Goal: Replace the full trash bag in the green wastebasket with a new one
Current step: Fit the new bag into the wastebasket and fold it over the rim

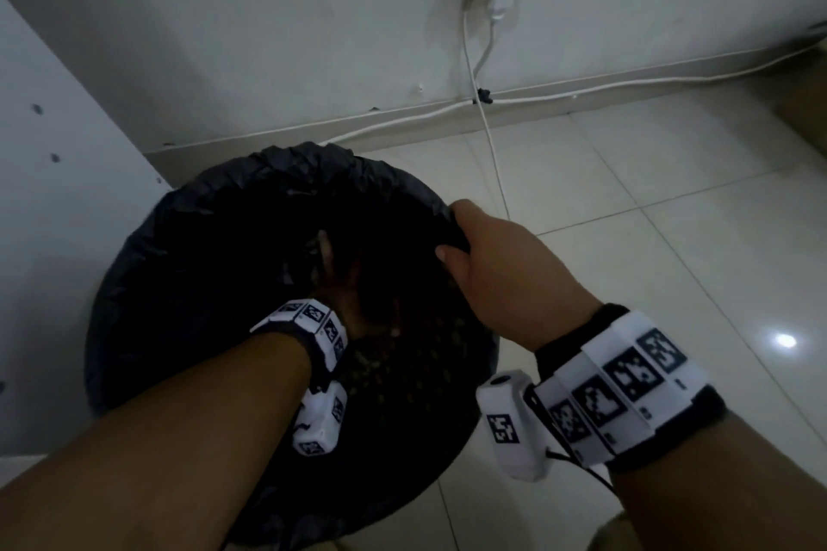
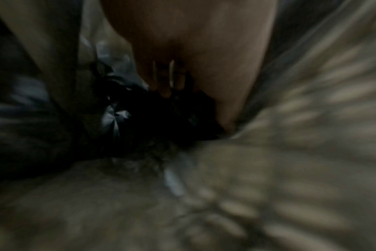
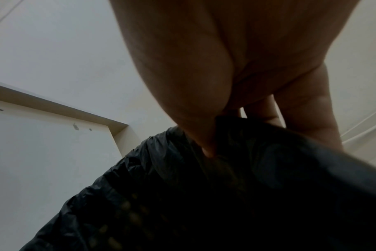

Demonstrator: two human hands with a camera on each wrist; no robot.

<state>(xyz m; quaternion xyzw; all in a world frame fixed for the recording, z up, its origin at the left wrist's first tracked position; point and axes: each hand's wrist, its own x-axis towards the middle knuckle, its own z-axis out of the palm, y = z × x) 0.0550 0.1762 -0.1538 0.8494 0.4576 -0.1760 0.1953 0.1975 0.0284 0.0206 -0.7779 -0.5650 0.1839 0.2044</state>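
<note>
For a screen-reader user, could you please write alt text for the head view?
A right hand grips the rim of a black trash bag lining a round wastebasket, while the left hand reaches down inside it. Behind, white cables run along a wall above a tiled floor.

A crinkled black plastic trash bag [image 1: 188, 210] lines the round mesh-walled wastebasket [image 1: 402, 376], its edge folded over the rim all round; the basket stands upright on the floor, its rim at three o'clock pinched.
</note>
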